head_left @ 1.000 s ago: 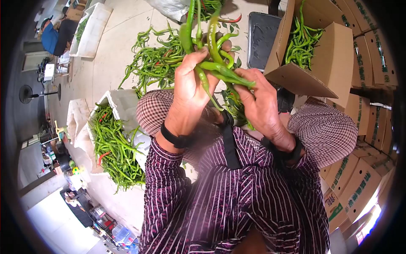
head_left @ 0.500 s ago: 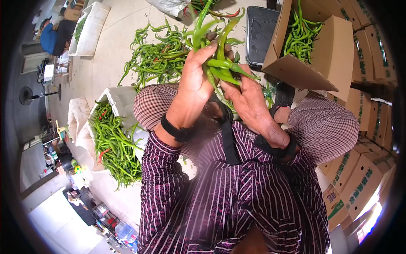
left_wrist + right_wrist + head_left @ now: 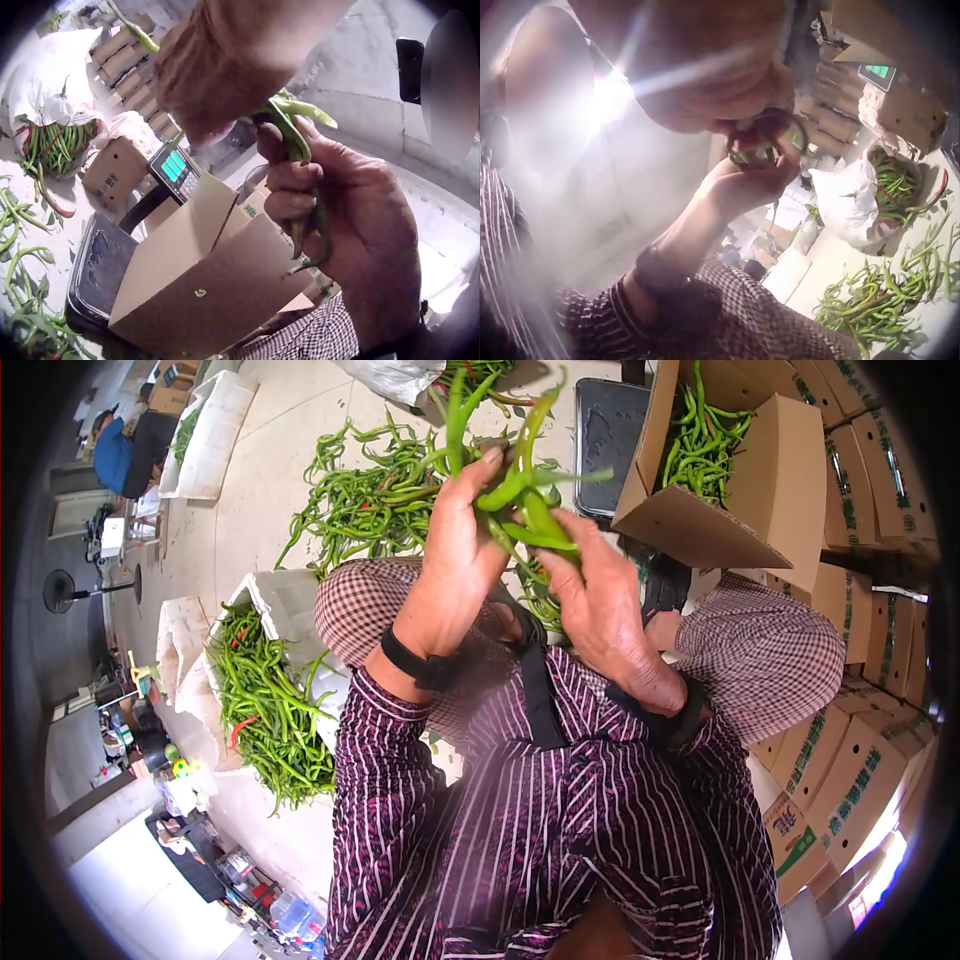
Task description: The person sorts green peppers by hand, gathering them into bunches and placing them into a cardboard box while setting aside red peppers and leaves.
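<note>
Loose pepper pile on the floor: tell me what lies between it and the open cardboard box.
In the head view, the black platform lies between the pile and the box; the held peppers also show there, raised up.

Purple striped shirt [image 3: 510, 820] (black wristbands [image 3: 411, 664]).

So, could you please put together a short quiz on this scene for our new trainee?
1. True or false: in the head view, the open carton is to the right of the left hand.
2. What is that hand holding?
3. Fill in the pattern: the shirt is striped, while the trousers are ____.

Key: 1. True. 2. Green peppers. 3. Checked.
</note>
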Demonstrator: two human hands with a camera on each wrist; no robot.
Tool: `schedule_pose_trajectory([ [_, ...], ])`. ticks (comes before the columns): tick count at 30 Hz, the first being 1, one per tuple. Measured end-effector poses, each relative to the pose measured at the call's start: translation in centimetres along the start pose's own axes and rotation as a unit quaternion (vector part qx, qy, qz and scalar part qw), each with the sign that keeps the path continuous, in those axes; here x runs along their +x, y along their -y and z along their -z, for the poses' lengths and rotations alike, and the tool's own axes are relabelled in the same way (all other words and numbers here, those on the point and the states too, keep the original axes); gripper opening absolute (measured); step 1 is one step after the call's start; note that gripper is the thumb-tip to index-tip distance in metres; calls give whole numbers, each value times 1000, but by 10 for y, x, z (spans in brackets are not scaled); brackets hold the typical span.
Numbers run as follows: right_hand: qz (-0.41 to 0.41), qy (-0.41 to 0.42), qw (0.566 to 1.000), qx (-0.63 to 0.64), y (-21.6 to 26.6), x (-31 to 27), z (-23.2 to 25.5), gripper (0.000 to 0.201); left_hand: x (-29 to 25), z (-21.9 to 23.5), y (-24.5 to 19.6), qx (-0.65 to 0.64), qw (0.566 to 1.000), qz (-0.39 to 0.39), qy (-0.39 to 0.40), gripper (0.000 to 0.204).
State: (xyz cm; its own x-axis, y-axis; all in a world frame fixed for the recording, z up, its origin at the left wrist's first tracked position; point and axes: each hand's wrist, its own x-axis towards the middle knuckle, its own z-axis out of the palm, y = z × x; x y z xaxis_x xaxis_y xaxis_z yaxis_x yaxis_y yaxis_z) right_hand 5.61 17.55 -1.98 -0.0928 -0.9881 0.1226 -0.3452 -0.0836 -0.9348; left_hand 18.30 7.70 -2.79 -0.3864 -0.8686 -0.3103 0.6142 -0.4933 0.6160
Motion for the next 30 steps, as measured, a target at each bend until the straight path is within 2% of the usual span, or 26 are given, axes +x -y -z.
schedule_pose_trajectory([
  [2,-154,-24,965,210,5,7,6,30,-3,-5,-2,7,1000,14,-2,25],
  [3,-171,-3,926,337,-6,14,14,28,-4,-6,-2,-6,1000,12,-3,25],
  [4,-183,-6,858,480,-8,20,19,29,-4,-4,-2,-7,1000,11,-1,25],
  [6,-177,18,806,565,-14,24,29,28,1,-4,0,-16,1000,-4,15,25],
  [10,-157,22,825,543,-12,16,34,27,1,-3,2,24,998,-48,18,25],
  [12,-159,-15,852,499,-13,14,36,27,2,0,2,40,997,-60,7,25],
  [14,-154,-20,849,506,-21,14,43,28,3,5,-5,64,993,-79,-53,26],
  [15,-152,-23,846,511,-25,15,49,29,5,5,-11,68,992,-87,-59,28],
  [16,-151,-27,847,508,-28,17,54,29,5,5,-14,81,989,-91,-86,23],
  [18,-152,13,804,575,-29,21,68,31,-1,1,-19,133,987,-76,-36,28],
  [19,-126,-12,835,536,-25,21,67,32,-4,-2,-17,160,986,-48,-6,34],
  [20,-125,-17,836,533,-21,21,66,32,-9,-5,-18,175,983,2,52,37],
  [22,-135,-17,882,451,-16,22,61,35,-14,-16,-8,186,972,42,135,36],
  [23,-142,1,884,446,-22,22,58,37,-22,-24,-1,205,975,44,71,36],
  [26,-165,27,855,490,-26,22,44,38,-18,-27,6,208,970,45,119,38],
  [28,-158,6,847,507,-13,25,43,35,-15,-22,7,236,959,52,149,39],
  [30,-224,96,871,427,-16,26,50,32,-14,-21,8,261,946,64,182,39],
])
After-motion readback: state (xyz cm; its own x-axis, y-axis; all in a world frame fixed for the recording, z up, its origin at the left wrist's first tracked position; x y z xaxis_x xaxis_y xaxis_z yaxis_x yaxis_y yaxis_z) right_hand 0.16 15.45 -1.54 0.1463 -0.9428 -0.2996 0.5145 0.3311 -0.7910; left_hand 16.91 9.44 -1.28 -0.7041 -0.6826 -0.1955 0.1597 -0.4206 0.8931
